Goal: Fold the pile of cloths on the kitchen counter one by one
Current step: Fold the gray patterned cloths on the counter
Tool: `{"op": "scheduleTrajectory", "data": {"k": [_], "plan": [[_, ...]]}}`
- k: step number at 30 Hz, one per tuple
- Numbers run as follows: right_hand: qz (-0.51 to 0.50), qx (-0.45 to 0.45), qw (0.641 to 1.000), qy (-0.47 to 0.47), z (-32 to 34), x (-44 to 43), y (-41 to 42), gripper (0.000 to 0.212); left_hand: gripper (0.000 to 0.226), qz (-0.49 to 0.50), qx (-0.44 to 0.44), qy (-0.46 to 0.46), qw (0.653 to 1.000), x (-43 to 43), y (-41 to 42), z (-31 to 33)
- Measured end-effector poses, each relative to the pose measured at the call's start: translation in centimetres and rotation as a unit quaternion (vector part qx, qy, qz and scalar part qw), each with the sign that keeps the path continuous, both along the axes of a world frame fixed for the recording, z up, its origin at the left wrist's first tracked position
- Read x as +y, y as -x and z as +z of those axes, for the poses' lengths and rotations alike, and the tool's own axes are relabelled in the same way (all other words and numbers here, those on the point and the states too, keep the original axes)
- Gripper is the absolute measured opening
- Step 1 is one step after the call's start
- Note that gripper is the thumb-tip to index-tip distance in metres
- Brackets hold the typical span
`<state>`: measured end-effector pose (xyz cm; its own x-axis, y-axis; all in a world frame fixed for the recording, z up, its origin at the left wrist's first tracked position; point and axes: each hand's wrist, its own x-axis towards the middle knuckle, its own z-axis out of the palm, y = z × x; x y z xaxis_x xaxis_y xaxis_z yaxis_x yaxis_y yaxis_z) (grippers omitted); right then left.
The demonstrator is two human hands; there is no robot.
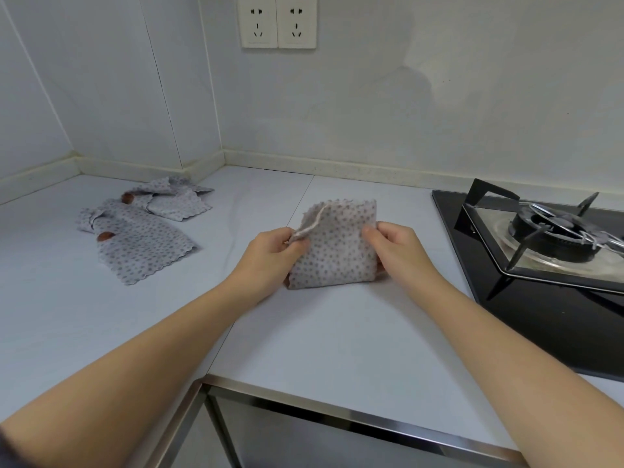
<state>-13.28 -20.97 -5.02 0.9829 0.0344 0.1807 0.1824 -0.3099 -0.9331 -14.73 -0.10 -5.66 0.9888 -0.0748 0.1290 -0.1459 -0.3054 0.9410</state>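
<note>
From the head camera, a dotted grey cloth point(337, 244), folded into a rough square, sits near the middle of the counter point(304, 336), about halfway between its back edge and its metal-trimmed front edge. The left hand point(270, 253) pinches the cloth's left side, thumb and fingers curled round a layer whose pale hem is lifted off the rest and curves up towards the back. The right hand point(393, 244) grips the right edge, thumb on top and fingers tucked beneath. The near part of the cloth rests on the counter.

The pile of cloths point(141, 228), in the same dotted pattern with scalloped edges, lies towards the back left corner of the counter, well apart from the hands. They are unfolded and rumpled, overlapping one another, and two small brown tags point(106, 236) show on them.

At the counter's right edge is a black glass hob point(526, 298) with a burner point(553, 231) under a black pan support. A double wall socket point(277, 21) is on the pale wall behind the counter, above the cloth.
</note>
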Motion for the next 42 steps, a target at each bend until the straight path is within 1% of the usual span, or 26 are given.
{"op": "scheduleTrajectory", "data": {"k": [1, 3, 5, 8, 11, 14, 17, 21, 24, 27, 30, 33, 36, 38, 40, 41, 42], "plan": [[-0.010, 0.003, 1.000, 0.018, -0.1, -0.1, -0.1, 0.043, 0.058, 0.010, 0.030, 0.015, 0.999, 0.0, -0.1, 0.0], [-0.028, 0.010, 0.996, 0.078, -0.4, -0.3, -0.3, 0.035, 0.053, 0.026, 0.065, 0.002, 0.998, -0.1, -0.1, 0.0], [-0.037, 0.010, 0.989, 0.140, -0.7, -0.2, -0.4, 0.032, 0.049, 0.049, 0.083, -0.022, 0.995, -0.1, -0.2, -0.1], [-0.046, 0.005, 0.979, 0.197, -0.7, 0.2, -0.2, 0.030, 0.032, 0.084, 0.073, -0.056, 0.992, -0.4, -0.1, 0.1], [-0.064, -0.001, 0.967, 0.246, -0.7, 0.6, -0.2, 0.026, 0.022, 0.104, 0.049, -0.133, 0.984, -0.6, 0.0, 0.2], [-0.080, 0.002, 0.956, 0.283, -0.7, 0.8, -0.2, 0.026, 0.014, 0.107, 0.038, -0.158, 0.981, -0.7, 0.3, 0.1], [-0.092, -0.001, 0.946, 0.310, -0.8, 1.0, -0.3, 0.027, 0.016, 0.119, 0.018, -0.191, 0.974, -0.8, 0.3, -0.1], [-0.090, -0.012, 0.930, 0.356, -1.0, 1.4, -0.2, 0.028, 0.019, 0.133, -0.029, -0.235, 0.962, -1.2, 0.2, -0.3], [-0.088, -0.044, 0.922, 0.375, -1.0, 1.7, 0.1, 0.030, 0.017, 0.142, -0.076, -0.232, 0.959, -1.4, 0.2, -0.8], [-0.102, -0.085, 0.919, 0.372, -1.0, 1.9, 0.2, 0.026, 0.020, 0.155, -0.109, -0.204, 0.960, -1.5, 0.3, -1.1], [-0.111, -0.081, 0.908, 0.397, -1.0, 2.0, 0.1, 0.025, 0.025, 0.167, -0.127, -0.206, 0.956, -1.4, -0.2, -1.2], [-0.120, -0.044, 0.897, 0.423, -1.1, 2.2, -0.2, 0.027, 0.036, 0.175, -0.123, -0.265, 0.940, -1.6, -0.2, -1.2], [-0.118, -0.014, 0.914, 0.388, -0.7, 2.1, -0.3, 0.029, 0.041, 0.187, -0.159, -0.368, 0.897, -1.7, 0.4, -0.7], [-0.109, 0.002, 0.930, 0.352, -0.4, 1.7, -0.2, 0.031, 0.032, 0.168, -0.226, -0.398, 0.873, -1.7, 1.0, -0.2], [-0.102, 0.011, 0.939, 0.328, -0.2, 1.4, -0.1, 0.033, 0.027, 0.081, -0.284, -0.404, 0.866, -2.0, 1.3, -0.1], [-0.102, 0.012, 0.940, 0.324, -0.2, 1.2, -0.1, 0.033, 0.034, 0.024, -0.286, -0.421, 0.860, -2.2, 1.4, -0.4], [-0.107, 0.009, 0.939, 0.328, -0.2, 1.0, -0.1, 0.033, 0.046, -0.027, -0.277, -0.451, 0.848, -2.3, 1.4, -0.8]]}}
